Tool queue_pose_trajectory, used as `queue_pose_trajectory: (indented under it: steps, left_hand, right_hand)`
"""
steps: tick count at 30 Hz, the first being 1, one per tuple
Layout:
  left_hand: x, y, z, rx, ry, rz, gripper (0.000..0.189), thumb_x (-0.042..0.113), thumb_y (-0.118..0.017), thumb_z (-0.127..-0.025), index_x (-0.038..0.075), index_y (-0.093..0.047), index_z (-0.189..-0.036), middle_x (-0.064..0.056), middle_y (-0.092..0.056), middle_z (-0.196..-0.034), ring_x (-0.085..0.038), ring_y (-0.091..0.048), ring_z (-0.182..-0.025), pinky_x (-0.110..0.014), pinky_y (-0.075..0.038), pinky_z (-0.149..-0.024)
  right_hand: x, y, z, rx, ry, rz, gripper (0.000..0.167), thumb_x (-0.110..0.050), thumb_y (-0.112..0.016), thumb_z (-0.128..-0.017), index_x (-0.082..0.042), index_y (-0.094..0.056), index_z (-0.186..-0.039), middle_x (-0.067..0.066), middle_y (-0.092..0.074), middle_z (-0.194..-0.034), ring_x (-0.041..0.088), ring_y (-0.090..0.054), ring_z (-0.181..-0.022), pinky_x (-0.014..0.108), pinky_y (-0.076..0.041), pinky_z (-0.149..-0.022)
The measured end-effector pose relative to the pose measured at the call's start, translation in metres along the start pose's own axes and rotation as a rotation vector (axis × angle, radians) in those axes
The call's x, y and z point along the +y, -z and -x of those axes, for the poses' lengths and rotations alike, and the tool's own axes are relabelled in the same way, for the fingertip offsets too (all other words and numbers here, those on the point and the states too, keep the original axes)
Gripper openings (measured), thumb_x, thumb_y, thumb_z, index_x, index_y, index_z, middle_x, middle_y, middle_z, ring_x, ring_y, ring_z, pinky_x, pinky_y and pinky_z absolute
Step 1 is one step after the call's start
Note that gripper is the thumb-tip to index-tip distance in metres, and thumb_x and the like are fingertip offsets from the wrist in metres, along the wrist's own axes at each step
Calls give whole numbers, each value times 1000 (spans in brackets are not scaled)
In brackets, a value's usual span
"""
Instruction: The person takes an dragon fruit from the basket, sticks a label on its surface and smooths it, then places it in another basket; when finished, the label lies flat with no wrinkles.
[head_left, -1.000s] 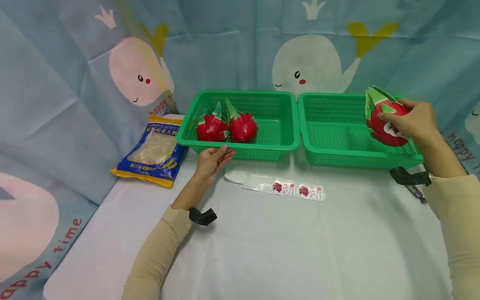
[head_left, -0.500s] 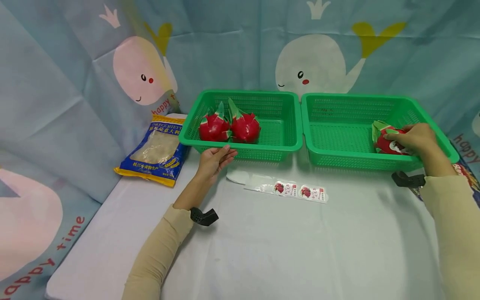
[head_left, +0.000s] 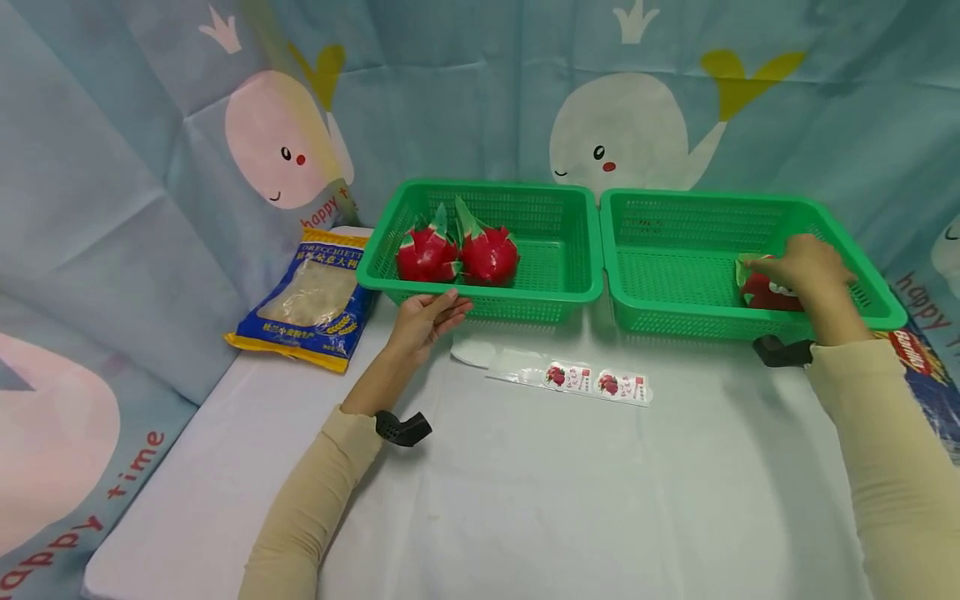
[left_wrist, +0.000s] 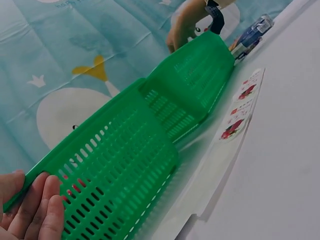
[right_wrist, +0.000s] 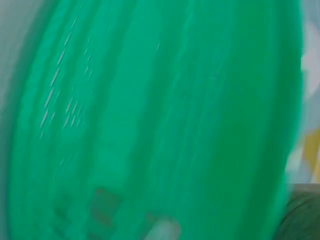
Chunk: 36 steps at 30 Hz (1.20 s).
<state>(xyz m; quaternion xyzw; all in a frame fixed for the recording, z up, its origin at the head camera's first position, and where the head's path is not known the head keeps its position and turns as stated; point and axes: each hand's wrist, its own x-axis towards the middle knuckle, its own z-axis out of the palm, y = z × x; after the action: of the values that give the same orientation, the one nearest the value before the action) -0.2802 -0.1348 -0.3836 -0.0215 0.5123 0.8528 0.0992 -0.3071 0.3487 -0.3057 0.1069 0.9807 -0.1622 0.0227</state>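
Observation:
My left hand [head_left: 423, 323] grips the front rim of the left green basket [head_left: 532, 296], thumb over the edge and fingers against the outer wall, as the left wrist view also shows. Two red dragon fruits [head_left: 489, 257] with green tips lie side by side at that basket's left end. In the right green basket [head_left: 660, 317], a dragon fruit [head_left: 763, 294] with a white round label sits near the right end, partly covered by my right hand [head_left: 813, 271]. That hand is over the fruit with its thumb stretched left. Blur fills the right wrist view, where mostly green basket shows.
A strip of dragon fruit stickers [head_left: 555, 375] lies on the white table in front of the baskets. A blue and yellow pasta bag [head_left: 307, 296] lies left of them. Another dark blue packet [head_left: 926, 367] is at the right edge, partly behind my sleeve.
My right hand has lowered the labelled dragon fruit into the right basket, then loosened from it and shifted slightly up and left. My left hand stays on the rim.

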Motion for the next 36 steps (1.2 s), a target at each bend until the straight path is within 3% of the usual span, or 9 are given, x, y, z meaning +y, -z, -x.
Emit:
queue_pose_trajectory:
  steps: [3, 7, 10, 13, 17, 20, 22, 31, 36]
  left_hand:
    - [4, 6, 0, -6, 8, 13, 13, 11, -55, -92, 4, -65, -87, -5, -72, -80, -14, -70, -75, -23, -55, -69]
    - [10, 16, 3, 0, -1, 37, 15, 11, -54, -92, 4, -66, -86, -6, -72, -80, -14, -70, -74, -23, -55, -69]
    - [15, 25, 6, 20, -6, 34, 16, 12, -55, -92, 4, -66, -86, -6, -72, -80, -14, -70, -74, -22, -55, -68]
    - [18, 32, 8, 40, 0, 18, 16, 14, -54, -92, 5, -67, -86, -5, -72, -80, -13, -70, -74, -22, -55, -69]
    - [20, 37, 10, 33, 10, -1, 18, 15, -53, -93, 6, -67, -86, -5, -73, -82, -13, -70, -76, -22, -55, -70]
    - [22, 38, 9, 25, 5, -12, 19, 14, -52, -93, 5, -67, -85, -6, -73, -82, -13, -70, -76, -23, -55, -71]
    - [21, 38, 8, 21, -1, -9, 19, 14, -52, -93, 5, -67, -85, -6, -73, -82, -13, -70, -75, -22, -55, -70]
    - [17, 39, 6, 4, -34, -10, 21, 13, -49, -94, 6, -67, -86, -5, -72, -82, -13, -70, -75, -22, -55, -69]
    - [17, 41, 6, 7, -55, -14, 19, 14, -51, -94, 5, -66, -87, -5, -72, -82, -12, -70, -75, -21, -55, -69]
  right_hand:
    - [-41, -4, 5, 36, 71, -48, 79, -54, -42, -90, 4, -26, -141, 36, -31, -136, 58, -31, -114, 72, -27, -90]
    - [-105, -20, 13, 53, 261, -188, 73, -46, -46, -92, 0, -24, -143, 31, -32, -141, 50, -36, -120, 62, -36, -92]
    - [-157, -36, 20, 48, 375, -232, 68, -40, -53, -91, -2, -29, -142, 28, -48, -127, 41, -55, -93, 50, -45, -78]
    - [-198, -56, 20, 27, 443, -224, 70, -37, -59, -88, -1, -32, -141, 22, -58, -85, 24, -43, -54, 38, -39, -58]
    - [-238, -83, 13, -107, 462, -268, 77, -40, -60, -86, 2, -28, -142, 22, -61, -106, 25, -56, -78, 40, -49, -75]
    - [-260, -101, 5, -190, 431, -321, 81, -41, -60, -86, 1, -22, -144, 20, -34, -145, 34, -39, -127, 49, -38, -102]
    - [-271, -111, 0, -213, 397, -343, 84, -42, -60, -85, 0, -18, -145, 18, -28, -148, 35, -30, -134, 50, -33, -106]
    - [-298, -137, -6, -262, 282, -403, 106, -45, -69, -77, -5, -2, -147, 17, -18, -152, 33, -25, -137, 47, -32, -108]
    - [-301, -145, -9, -292, 302, -405, 112, -36, -75, -74, -12, 6, -148, 19, -9, -151, 34, -25, -136, 47, -36, -105]
